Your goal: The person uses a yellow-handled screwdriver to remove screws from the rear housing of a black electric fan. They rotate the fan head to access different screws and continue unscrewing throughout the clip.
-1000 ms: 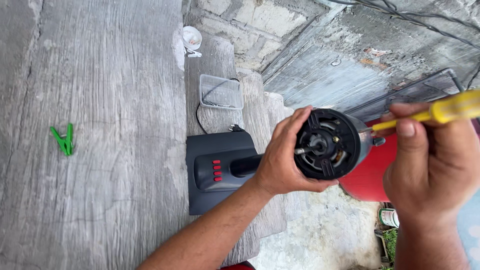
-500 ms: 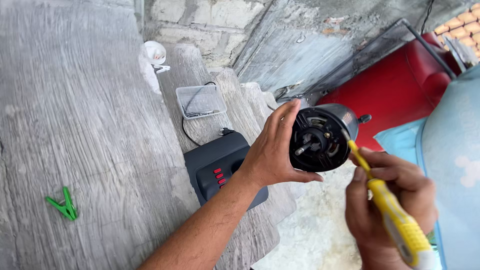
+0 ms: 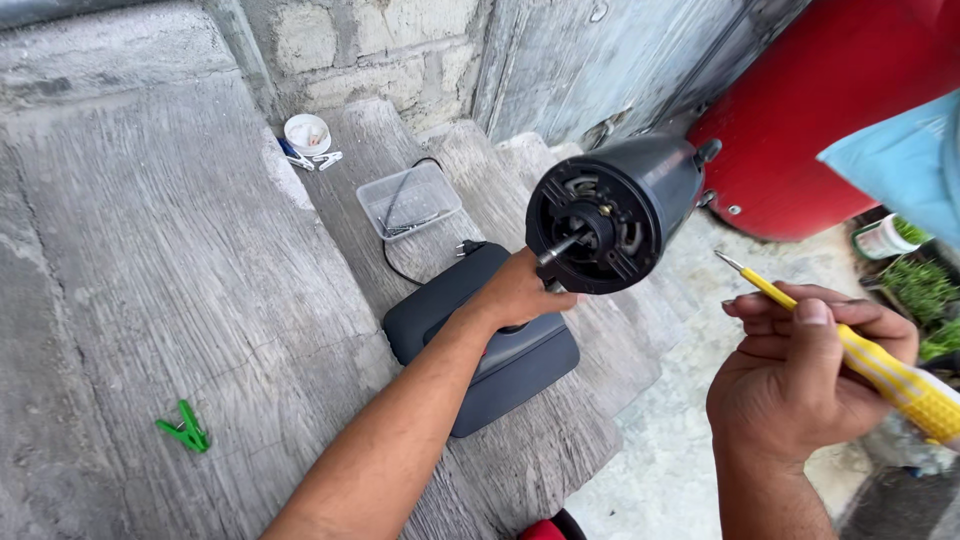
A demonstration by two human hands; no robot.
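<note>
Nearest the camera, the right hand (image 3: 800, 385) is closed around a screwdriver (image 3: 855, 355) with a yellow handle, the fingers curled together over the grip and the thumb laid along it. The thin metal tip points up and left toward the fan motor (image 3: 612, 212) but stays apart from it, just to its right.

The left hand (image 3: 520, 295) reaches up from the lower middle and holds the fan motor from below, at its lower left edge. Its fingers are wrapped out of sight behind the housing, so how they are set cannot be told. The motor is a dark round housing with its open face turned to the camera, a short shaft sticking out of the middle.

Below the motor, under the left forearm, lies the dark fan base (image 3: 480, 340) on grey concrete steps (image 3: 150, 250). Well left of the motor, on the concrete, lies a green clothes peg (image 3: 184, 429).

Beyond the motor to the left sits a clear plastic tray (image 3: 408, 201), with a black cord (image 3: 400, 262) running past it. Farther left stands a small white cup (image 3: 307, 133). Right of the motor is a big red thing (image 3: 830, 110).
</note>
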